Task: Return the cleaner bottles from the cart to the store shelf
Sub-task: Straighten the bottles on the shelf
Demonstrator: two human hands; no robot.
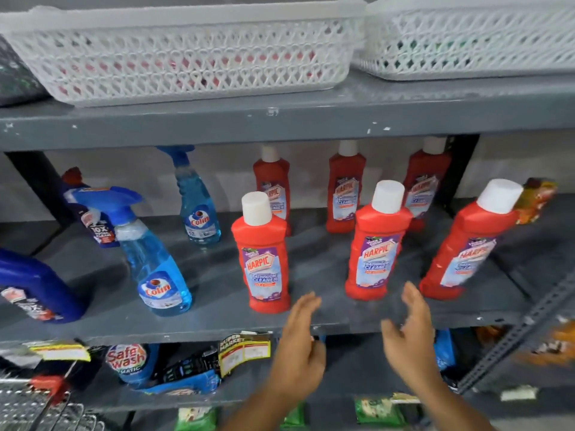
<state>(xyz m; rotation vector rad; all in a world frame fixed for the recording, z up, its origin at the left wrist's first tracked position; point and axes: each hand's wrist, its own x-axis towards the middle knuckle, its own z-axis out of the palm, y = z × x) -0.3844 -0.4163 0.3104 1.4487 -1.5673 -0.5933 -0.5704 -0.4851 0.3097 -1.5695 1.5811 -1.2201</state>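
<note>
Fingers [306,301] on the left hand [298,353] are straight and spread, and so are those on the right hand [407,340]; both hands are empty, palms turned toward each other, at the front edge of the shelf [217,318]. They hover in the gap between two front red bottles [264,253], touching neither, so I'd guess one has just been set down or they're about to straighten the row. The red bottles stand upright in two staggered rows, labels outward so shoppers can read them. Two blue spray bottles [155,253] and dark blue bottles [34,287] stand to the left.

Only a corner of the cart [34,402] shows at the bottom left, so I can't tell whether any bottles remain in it. The hands are motion-blurred. White baskets [186,57] above hide their contents.
</note>
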